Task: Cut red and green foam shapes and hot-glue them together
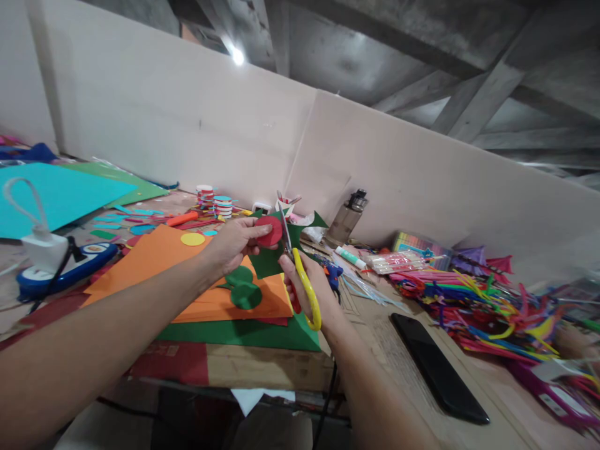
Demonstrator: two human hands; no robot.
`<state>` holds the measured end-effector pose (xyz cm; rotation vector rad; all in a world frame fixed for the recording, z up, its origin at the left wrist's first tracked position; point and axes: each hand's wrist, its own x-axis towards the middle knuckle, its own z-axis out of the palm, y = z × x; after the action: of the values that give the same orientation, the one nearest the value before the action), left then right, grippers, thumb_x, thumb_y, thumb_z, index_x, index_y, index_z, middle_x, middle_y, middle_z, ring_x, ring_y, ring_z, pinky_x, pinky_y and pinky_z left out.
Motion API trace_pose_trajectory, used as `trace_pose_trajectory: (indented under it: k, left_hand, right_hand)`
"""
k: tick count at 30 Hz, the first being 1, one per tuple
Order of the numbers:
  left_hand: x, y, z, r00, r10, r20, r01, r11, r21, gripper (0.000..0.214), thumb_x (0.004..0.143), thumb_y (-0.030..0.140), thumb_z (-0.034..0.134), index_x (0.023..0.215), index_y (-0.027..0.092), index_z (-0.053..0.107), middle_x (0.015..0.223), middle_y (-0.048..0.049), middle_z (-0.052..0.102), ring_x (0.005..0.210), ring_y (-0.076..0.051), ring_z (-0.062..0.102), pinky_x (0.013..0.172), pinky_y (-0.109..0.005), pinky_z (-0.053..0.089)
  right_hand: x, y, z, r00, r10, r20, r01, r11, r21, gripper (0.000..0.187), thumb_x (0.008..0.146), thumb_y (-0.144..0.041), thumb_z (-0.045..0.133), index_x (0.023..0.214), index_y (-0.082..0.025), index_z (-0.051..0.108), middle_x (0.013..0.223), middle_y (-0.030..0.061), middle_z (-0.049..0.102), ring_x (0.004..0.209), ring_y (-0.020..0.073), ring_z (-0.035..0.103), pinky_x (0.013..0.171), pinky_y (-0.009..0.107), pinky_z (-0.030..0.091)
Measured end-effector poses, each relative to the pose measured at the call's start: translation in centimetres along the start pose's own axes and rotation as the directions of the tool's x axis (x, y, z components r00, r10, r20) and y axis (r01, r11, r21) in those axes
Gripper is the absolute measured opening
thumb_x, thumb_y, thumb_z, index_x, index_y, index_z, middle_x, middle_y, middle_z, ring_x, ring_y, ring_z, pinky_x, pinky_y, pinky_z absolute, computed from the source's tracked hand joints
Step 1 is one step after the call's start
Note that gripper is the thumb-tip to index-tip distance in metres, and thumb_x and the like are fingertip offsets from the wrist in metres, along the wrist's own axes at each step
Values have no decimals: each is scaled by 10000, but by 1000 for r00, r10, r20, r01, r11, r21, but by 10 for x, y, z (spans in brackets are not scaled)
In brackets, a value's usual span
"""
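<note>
While right of scissors (310, 289), coloured sticks (407, 241) in box (443, 254).

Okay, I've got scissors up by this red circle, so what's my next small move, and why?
I'd probably make one small snip in the green paper beside the red circle: your left hand seems to hold both together, and your right hand has the scissors with their blades right by the circle's edge.
</note>
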<state>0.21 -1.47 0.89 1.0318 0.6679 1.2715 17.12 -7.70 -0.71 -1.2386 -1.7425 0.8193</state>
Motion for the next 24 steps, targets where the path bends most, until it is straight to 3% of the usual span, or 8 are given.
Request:
trace_pose_trajectory:
  k: [13,24]
  left_hand:
    - [-2,7,1,999,-45,-21,45,999,-9,116,691,162,731,773,111,666,665,-61,697,511,-124,640,385,-164,323]
    - [6,12,-15,994,-30,101,19,994,112,144,677,219,755,747,111,690,689,-80,699,541,-132,643,408,-175,329]
  right_hand:
    - [0,-4,-2,999,-27,-23,25,995,-100,357,876,-551,509,773,-210,482,587,-35,495,473,95,444,429,206,353]
    - [1,-8,-6,999,-53,2,53,992,-112,340,824,-529,582,746,-205,515,569,-37,491,467,95,433,410,201,328]
